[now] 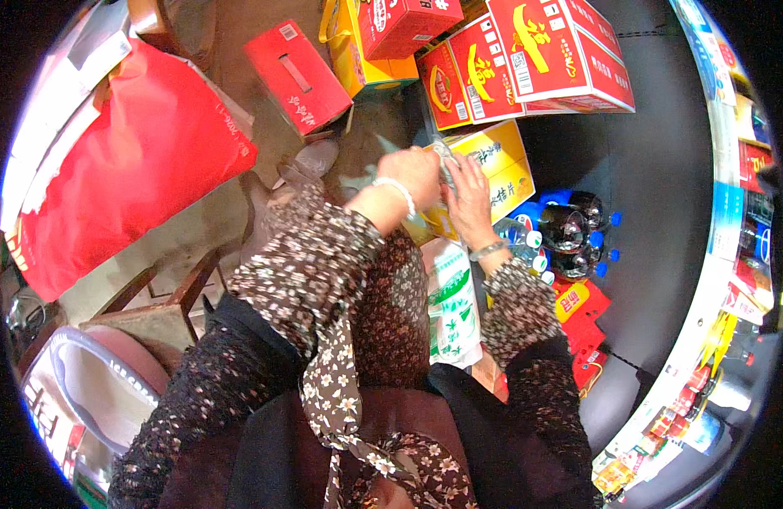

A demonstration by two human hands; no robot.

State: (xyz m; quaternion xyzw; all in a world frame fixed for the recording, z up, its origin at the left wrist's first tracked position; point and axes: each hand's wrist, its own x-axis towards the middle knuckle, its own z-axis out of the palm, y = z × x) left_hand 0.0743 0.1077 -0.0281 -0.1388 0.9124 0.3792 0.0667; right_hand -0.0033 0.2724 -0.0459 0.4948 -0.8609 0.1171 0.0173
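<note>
My left hand [411, 180], with a white bead bracelet at the wrist, is closed in a fist around a crumpled pale grey cloth or thin plastic [445, 154]. Against it, my right hand [470, 202], wearing a bangle, presses its fingers on the same crumpled piece. A blurred greyish-green part trails out left of my left fist. Both hands are over the near edge of a yellow carton [514, 174]. Below my right wrist stands a white and green package [452, 293].
Dark soda bottles with blue caps [569, 225] stand right of my right wrist, above red packages [582, 322]. Red gift cartons [552, 55] and a red handled box [298, 76] lie ahead. A large red bag [137, 170] and a pale basin [111, 382] are left. Stocked shelves [730, 220] line the right.
</note>
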